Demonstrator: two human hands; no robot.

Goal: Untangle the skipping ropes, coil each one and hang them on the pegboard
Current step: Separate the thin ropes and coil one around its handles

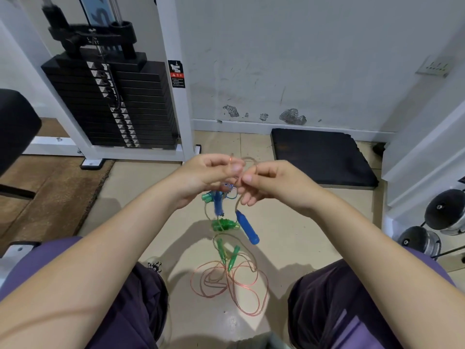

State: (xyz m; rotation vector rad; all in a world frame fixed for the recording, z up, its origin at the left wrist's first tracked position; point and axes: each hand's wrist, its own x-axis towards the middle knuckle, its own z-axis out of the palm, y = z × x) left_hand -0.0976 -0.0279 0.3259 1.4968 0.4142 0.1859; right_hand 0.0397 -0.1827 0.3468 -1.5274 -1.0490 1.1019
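Ropes: thin clear cord, pinkish on the floor, with loops lying loose on the tiles between the knees; the upper part runs up to the hands, probably lifted so the snarl hangs free and can be read.
Knot: a small tangle just below the fingertips, blurred; which strand crosses which I cannot tell.
Blue handles: one dangles tilted below the right hand; another hangs under the left hand, blurred.
Green handles: one pair touching the floor loops; another green piece hangs above them, and a further green end sits near the knot.
Left hand: fingers curled nearly closed, thumb and forefinger pinching the cord.
Right hand: likewise curled, thumb pressed to forefinger on the cord, the lower fingers looser.
Hands together: fingertips almost touching, seemingly to pick a loop apart.
Progress: judged early; nothing coiled.
Pegboard: not in view.
Surroundings: weight stack and black mat well apart from the ropes.
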